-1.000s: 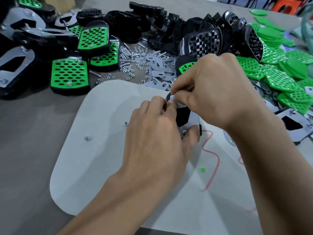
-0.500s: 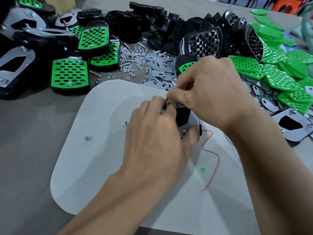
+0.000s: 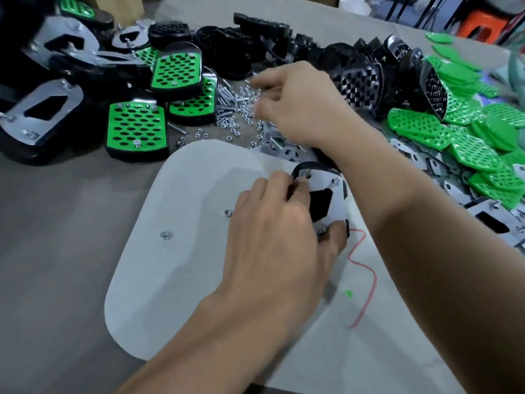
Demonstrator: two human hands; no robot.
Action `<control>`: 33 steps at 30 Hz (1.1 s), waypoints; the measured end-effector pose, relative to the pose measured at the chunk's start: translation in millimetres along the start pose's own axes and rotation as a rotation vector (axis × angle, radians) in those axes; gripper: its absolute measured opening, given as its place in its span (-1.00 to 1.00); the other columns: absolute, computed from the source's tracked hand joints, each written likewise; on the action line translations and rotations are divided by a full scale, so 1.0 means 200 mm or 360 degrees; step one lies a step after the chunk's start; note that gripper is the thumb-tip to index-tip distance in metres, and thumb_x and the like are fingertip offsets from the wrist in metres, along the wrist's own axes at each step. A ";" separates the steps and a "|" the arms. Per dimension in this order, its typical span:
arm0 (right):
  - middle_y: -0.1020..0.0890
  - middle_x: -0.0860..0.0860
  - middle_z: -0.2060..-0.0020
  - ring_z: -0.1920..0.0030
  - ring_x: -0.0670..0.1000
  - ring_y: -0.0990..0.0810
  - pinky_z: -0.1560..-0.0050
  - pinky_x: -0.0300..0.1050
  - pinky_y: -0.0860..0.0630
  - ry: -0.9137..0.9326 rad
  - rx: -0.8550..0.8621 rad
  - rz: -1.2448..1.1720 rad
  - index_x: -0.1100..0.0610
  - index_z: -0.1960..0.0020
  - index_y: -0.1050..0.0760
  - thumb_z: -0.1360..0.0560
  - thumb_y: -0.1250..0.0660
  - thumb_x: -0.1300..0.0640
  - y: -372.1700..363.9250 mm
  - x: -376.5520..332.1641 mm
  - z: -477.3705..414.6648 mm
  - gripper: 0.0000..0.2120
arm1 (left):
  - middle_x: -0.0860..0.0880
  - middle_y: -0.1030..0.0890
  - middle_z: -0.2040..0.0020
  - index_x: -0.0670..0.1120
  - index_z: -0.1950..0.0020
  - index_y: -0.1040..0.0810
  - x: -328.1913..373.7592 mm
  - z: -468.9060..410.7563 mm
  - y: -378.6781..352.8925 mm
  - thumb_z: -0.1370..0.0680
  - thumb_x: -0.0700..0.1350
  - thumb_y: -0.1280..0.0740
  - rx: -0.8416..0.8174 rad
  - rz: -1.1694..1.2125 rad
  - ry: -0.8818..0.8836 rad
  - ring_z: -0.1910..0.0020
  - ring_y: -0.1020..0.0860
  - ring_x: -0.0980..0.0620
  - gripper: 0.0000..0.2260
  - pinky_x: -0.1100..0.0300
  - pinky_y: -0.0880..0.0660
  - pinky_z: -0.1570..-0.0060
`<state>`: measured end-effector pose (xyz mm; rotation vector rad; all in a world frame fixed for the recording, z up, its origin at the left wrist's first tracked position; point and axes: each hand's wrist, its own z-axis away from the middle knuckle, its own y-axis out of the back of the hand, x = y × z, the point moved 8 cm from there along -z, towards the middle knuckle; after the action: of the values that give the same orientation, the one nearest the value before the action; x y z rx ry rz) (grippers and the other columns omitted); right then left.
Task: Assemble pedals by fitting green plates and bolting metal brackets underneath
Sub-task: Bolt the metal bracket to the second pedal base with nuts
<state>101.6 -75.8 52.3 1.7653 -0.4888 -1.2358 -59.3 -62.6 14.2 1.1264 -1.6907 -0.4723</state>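
A black pedal (image 3: 312, 167) lies upside down on the white board (image 3: 184, 251), with a silver metal bracket (image 3: 338, 207) on its underside and bolt ends sticking up through it. My left hand (image 3: 278, 237) grips this pedal, fingertips at its far rim and thumb at its near end. My right hand (image 3: 298, 100) hovers, blurred, over the pile of loose nuts (image 3: 241, 109) beyond the board. Its thumb and forefinger are spread apart and nothing shows between them. The pedal's green plate faces down and is hidden.
Finished green-plated pedals (image 3: 136, 129) lie at the left, empty black pedal bodies (image 3: 358, 81) at the back, loose green plates (image 3: 483, 132) at the right. Bolts (image 3: 225, 95) and flat brackets (image 3: 284, 146) lie near the nuts. Two stray nuts (image 3: 227, 213) sit on the board.
My right hand left the pedal's far end and moved up and left to the nut pile. My left hand still holds the pedal in the same spot.
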 end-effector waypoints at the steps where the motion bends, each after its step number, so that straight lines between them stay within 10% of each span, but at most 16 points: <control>1: -0.70 0.02 -0.12 -0.08 0.03 -0.67 -0.20 -0.06 -0.60 0.0016 -0.0020 0.0240 -0.01 -0.24 -0.65 -0.55 -0.35 0.17 -0.02 0.00 -0.07 -0.71 | -0.02 -0.58 0.08 -0.14 -0.13 -0.70 0.00 0.00 0.00 -0.44 0.18 -0.29 0.0002 -0.0003 -0.0004 0.10 -0.49 -0.10 -0.52 0.05 -0.51 0.11; 6: -0.57 0.10 0.17 0.15 0.17 -0.58 0.13 0.03 -0.59 0.0186 -0.0107 0.0811 0.15 0.12 -0.54 -0.51 -0.30 0.27 -0.11 -0.05 -0.22 -0.93 | 0.01 -0.57 0.11 -0.12 -0.10 -0.71 0.00 -0.01 0.02 -0.43 0.18 -0.24 -0.0010 0.0026 0.0024 0.13 -0.48 -0.06 -0.52 0.11 -0.48 0.15; 11: -0.23 0.06 0.34 0.32 0.13 -0.33 0.28 -0.02 -0.28 0.0377 -0.0071 0.0933 0.10 0.31 -0.09 -0.47 -0.17 0.38 -0.18 -0.16 -0.21 -0.66 | -0.05 -0.54 0.12 -0.13 0.00 -0.68 -0.01 -0.01 0.01 -0.41 0.10 -0.45 -0.0028 0.0064 0.0017 0.13 -0.48 -0.13 -0.66 0.05 -0.44 0.16; 19: -0.64 0.14 0.11 0.15 0.13 -0.61 0.08 -0.04 -0.63 0.0104 -0.0044 0.0633 0.21 -0.02 -0.59 -0.52 -0.31 0.22 -0.19 -0.03 -0.17 -0.87 | -0.05 -0.55 0.11 -0.13 0.01 -0.67 -0.01 0.00 0.02 -0.42 0.08 -0.49 0.0001 0.0067 0.0049 0.12 -0.48 -0.13 -0.69 0.04 -0.43 0.13; 28: -0.29 0.06 0.25 0.16 0.18 -0.39 0.13 0.03 -0.31 0.0263 0.0002 0.0966 0.17 0.11 -0.25 -0.50 -0.22 0.33 -0.14 -0.17 -0.12 -0.85 | -0.04 -0.52 0.11 -0.06 0.11 -0.61 0.00 0.01 0.02 -0.45 0.10 -0.43 -0.0024 0.0047 -0.0008 0.13 -0.47 -0.11 -0.77 0.06 -0.34 0.16; 33: -0.46 0.10 0.21 0.14 0.18 -0.50 0.15 0.04 -0.41 0.0219 -0.0042 0.0837 0.20 0.16 -0.36 -0.51 -0.26 0.28 -0.15 -0.16 -0.11 -0.90 | -0.08 -0.57 0.09 -0.15 -0.04 -0.68 -0.01 0.01 0.01 -0.43 0.09 -0.49 -0.0004 0.0041 -0.0016 0.10 -0.51 -0.15 -0.65 0.02 -0.45 0.10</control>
<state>102.5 -28.2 46.4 1.5495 -0.7896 -0.7432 -61.5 -59.8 14.3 1.1009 -1.7113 -0.4644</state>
